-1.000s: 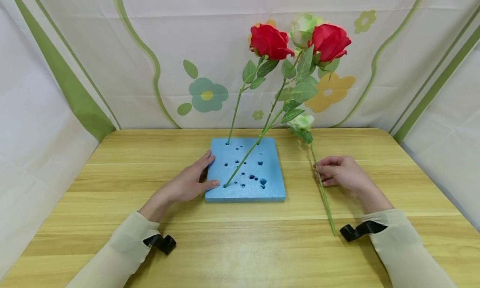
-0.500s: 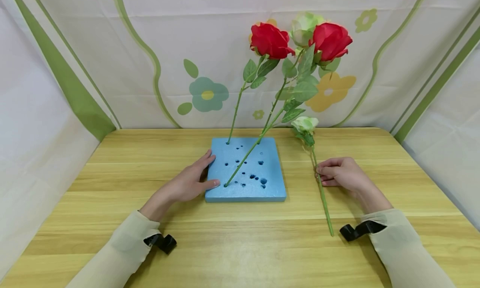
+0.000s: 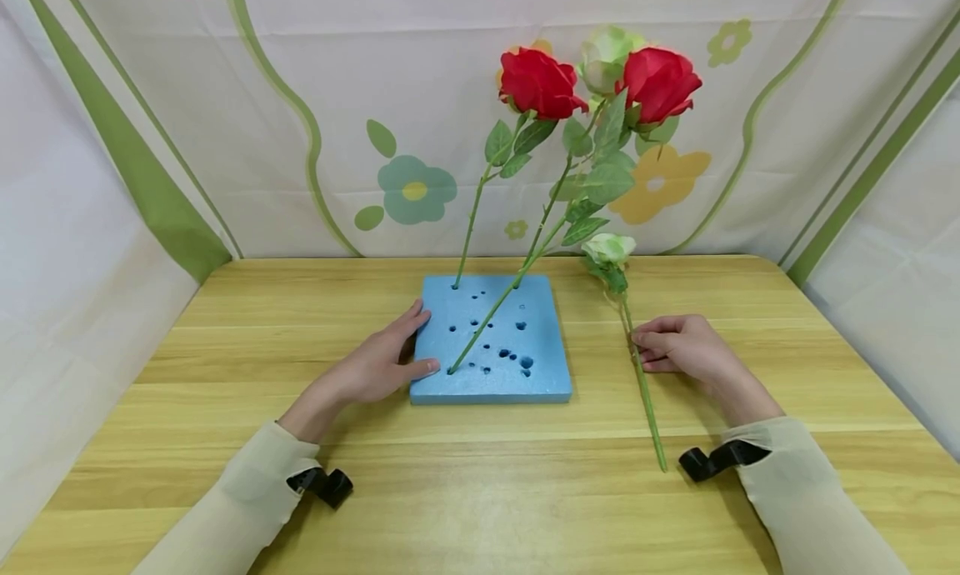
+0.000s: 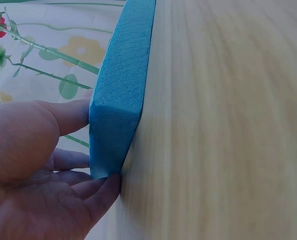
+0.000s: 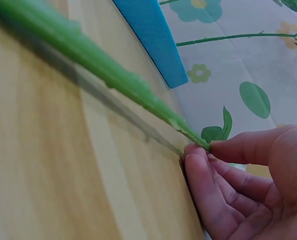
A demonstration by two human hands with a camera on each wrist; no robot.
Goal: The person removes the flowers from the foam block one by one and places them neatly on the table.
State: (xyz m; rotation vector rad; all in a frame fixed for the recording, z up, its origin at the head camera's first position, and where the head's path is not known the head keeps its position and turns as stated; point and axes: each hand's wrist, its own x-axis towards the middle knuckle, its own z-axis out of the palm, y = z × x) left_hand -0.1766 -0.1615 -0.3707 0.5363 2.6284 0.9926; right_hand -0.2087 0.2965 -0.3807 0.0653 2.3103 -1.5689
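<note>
A blue foam block [image 3: 491, 387] with several holes lies on the table. Three stems stand in it: two bear red roses [image 3: 542, 83] [image 3: 658, 85], and a pale green rose [image 3: 606, 58] shows behind them. My left hand [image 3: 375, 367] rests at the block's left edge, thumb on top; in the left wrist view the fingers of this hand [image 4: 43, 170] touch the side of the block [image 4: 111, 130]. My right hand [image 3: 686, 350] pinches the stem of a whitish-green rose [image 3: 609, 248] right of the block. The right wrist view shows thumb and fingertips of that hand [image 5: 248, 185] on the green stem [image 5: 113, 75].
The wooden table [image 3: 480, 483] reaches a patterned curtain [image 3: 420, 75] at the back. White cloth hangs at both sides. A black device [image 3: 330, 485] is strapped at the left wrist, another [image 3: 720, 460] at the right.
The held rose's head has shifted slightly right and its stem's lower end slightly left, still pinched in my right hand. My left hand has stayed on the block.
</note>
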